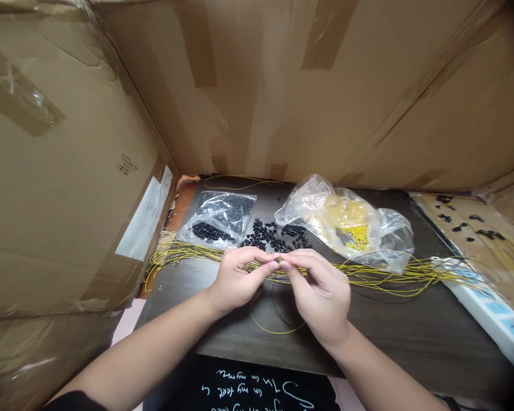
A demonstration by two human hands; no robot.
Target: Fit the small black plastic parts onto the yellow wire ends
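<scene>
The left hand and right hand are nearly closed, fingertips pinching yellow cords together at the middle of the counter, with a tiny dark bit between them, too small to make out. The cords run out toward 9 and 3 o'clock. Loose black pieces lie at 12 o'clock, a bag of black pieces at 11, and a clear bag at 1.

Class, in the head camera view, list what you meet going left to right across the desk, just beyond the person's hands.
Clear plastic bag of small black parts → loose small black parts → crumpled clear plastic bag with yellow contents → cardboard sheet with black parts on it
</scene>
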